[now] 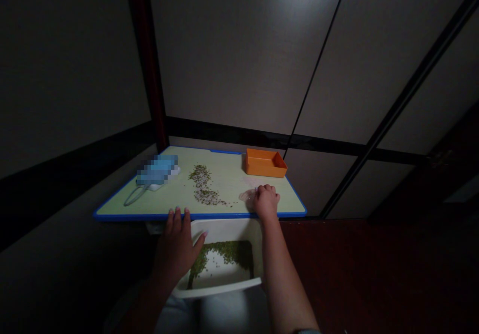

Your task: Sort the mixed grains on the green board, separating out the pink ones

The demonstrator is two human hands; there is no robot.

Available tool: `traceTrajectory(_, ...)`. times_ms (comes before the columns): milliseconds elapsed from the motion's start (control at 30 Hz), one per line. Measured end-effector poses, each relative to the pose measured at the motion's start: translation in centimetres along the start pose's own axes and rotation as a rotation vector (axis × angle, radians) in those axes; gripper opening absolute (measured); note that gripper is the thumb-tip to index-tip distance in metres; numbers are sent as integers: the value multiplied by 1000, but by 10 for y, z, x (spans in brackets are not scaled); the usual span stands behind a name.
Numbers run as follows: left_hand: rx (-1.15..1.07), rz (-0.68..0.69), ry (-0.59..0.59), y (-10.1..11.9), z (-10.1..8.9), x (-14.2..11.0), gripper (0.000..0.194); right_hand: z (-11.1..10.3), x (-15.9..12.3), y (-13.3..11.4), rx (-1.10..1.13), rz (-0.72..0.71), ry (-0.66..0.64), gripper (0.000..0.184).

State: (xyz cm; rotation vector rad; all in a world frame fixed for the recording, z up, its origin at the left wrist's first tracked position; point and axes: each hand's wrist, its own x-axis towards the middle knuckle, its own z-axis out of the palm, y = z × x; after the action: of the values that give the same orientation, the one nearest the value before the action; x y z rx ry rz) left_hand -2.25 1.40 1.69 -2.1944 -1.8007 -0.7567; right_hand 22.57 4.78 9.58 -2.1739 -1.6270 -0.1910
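My left hand point(176, 248) lies with its fingers spread at the left side of a white plastic bin point(220, 290), fingertips at the table's front edge. Small green beans or seeds point(234, 250) cover part of the bin's floor. My right hand point(267, 201) rests on the table with its fingers curled down; what they hold, if anything, is hidden. Beside those fingers is a thin see-through patch point(246, 197), perhaps plastic film. Left of it, a loose spread of mixed green and pale seeds point(204, 186) lies on the pale green tabletop point(175, 204).
An orange open box point(265, 165) stands at the table's back right. A blurred-out blue item with a looped cord point(135, 194) lies at the left. Blue trim point(142, 217) edges the table. Grey panels point(239, 64) rise behind, and dark red floor point(348, 269) shows at right.
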Motion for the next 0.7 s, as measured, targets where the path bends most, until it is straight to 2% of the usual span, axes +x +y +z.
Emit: traceTrajectory(700, -26, -24, -12, 3, -6, 1, 74, -3, -2, -8, -18, -137, -61, 25)
